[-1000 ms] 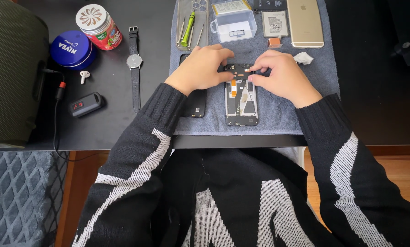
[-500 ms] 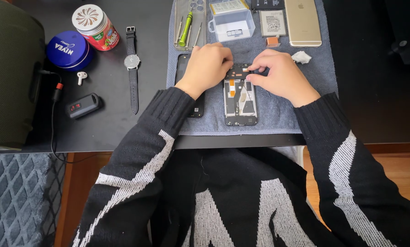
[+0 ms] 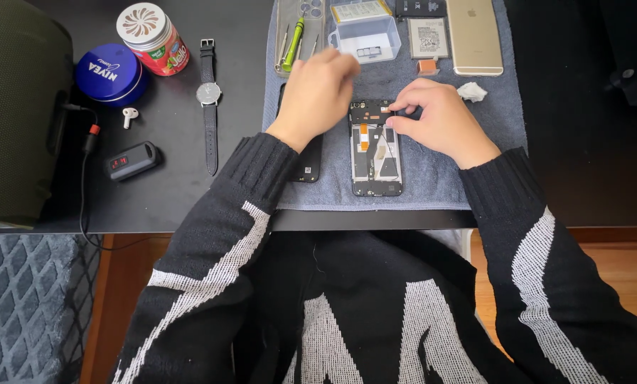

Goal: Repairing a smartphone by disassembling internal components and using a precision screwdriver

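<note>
The left hand (image 3: 317,96) is blurred, so its fingers cannot be made out clearly and it cannot be told whether it is open or closed on anything; beneath its wrist a black phone part (image 3: 306,162) is largely hidden, with only its lower end seen. The right hand (image 3: 439,121) is curled, thumb and forefinger pinched at the upper right corner of the opened phone (image 3: 375,148); whatever is pinched there is too small to be identified. At the top of the view a clear plastic box (image 3: 367,35) and a dark part (image 3: 419,7) are cut off by the frame edge; a gold phone (image 3: 473,35) is also clipped at its top.

The opened phone is laid flat on the grey towel (image 3: 404,181) on the bench (image 3: 176,185), between the 2 hands; its long axis is run straight away from the person, its top end pointed at the far edge, its insides turned upward.

At the left, a wristwatch (image 3: 208,96) is laid parallel to it.
</note>
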